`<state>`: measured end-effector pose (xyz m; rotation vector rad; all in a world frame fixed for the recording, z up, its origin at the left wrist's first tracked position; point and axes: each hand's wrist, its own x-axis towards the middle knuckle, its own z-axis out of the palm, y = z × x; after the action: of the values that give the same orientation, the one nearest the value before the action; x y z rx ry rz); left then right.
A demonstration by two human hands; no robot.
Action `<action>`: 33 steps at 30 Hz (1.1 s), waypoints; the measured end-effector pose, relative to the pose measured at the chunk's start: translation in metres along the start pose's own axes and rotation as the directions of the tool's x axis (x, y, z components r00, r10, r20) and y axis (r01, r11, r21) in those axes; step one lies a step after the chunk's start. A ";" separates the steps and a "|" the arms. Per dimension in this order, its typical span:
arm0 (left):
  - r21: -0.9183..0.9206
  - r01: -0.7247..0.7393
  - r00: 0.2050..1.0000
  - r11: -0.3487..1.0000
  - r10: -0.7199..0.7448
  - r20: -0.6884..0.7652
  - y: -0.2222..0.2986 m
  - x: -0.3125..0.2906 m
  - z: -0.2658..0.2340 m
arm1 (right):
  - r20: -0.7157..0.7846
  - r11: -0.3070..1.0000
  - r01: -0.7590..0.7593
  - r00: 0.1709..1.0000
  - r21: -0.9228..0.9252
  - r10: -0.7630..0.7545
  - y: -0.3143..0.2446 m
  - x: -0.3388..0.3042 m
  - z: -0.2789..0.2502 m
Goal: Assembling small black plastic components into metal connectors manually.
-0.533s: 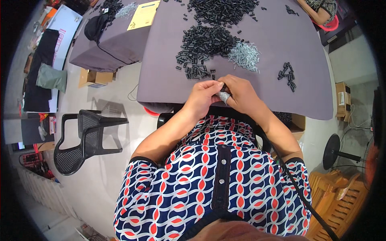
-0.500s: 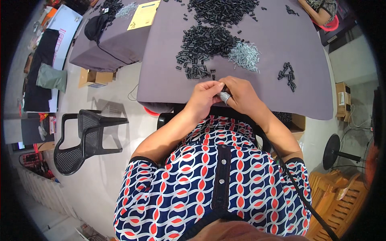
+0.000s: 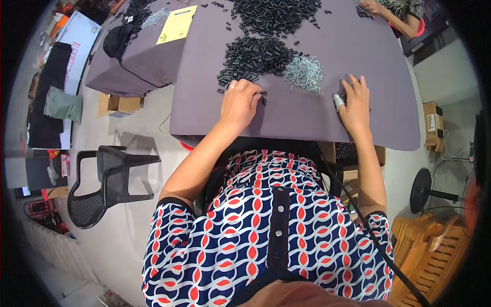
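Note:
My left hand (image 3: 238, 106), a ring on one finger, is at the near edge of a big heap of small black cylindrical pieces (image 3: 258, 57). Its fingers are bent and drawn together, with thumb and forefinger at one small black cylinder (image 3: 263, 93). Another black piece lies just below that one. To the right, my right hand (image 3: 355, 105) rests low over the cloth with its fingers apart, partly hiding several black pieces under it. A silvery wrap (image 3: 338, 101) covers its thumb. Between the hands, beyond them, sits a pile of small silver metal parts (image 3: 304, 74).
A grey cloth (image 3: 302, 120) covers the table. A second black heap (image 3: 276, 15) lies farther back. Another person's hand (image 3: 373, 7) is at the far right corner. On the left table are a yellow sheet (image 3: 177, 24) and a black bag (image 3: 117, 41). A black chair (image 3: 110, 179) stands left.
My hands were together in front of me, fingers meeting on something dark. Now they are apart: the left has gone to the black heap, the right to the small group at the right.

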<state>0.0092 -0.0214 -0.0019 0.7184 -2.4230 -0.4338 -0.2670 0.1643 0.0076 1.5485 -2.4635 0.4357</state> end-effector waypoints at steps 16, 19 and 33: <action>-0.077 -0.087 0.994 0.993 0.081 -0.070 -0.008 0.000 -0.007 | -0.123 0.880 0.382 0.924 0.280 -0.362 -0.079 0.033 0.032; -0.076 0.016 0.996 0.997 -0.023 -0.086 -0.021 0.005 -0.012 | -0.139 0.870 0.399 0.917 0.291 -0.374 -0.084 0.038 0.033; 0.031 -0.101 0.995 0.994 0.101 0.022 -0.016 -0.003 -0.011 | 0.060 0.773 0.132 0.975 0.621 -0.215 -0.090 0.017 0.018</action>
<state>0.0240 -0.0341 -0.0010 0.6044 -2.4778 -0.3639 -0.1930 0.1066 0.0091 2.0736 -2.3537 1.2420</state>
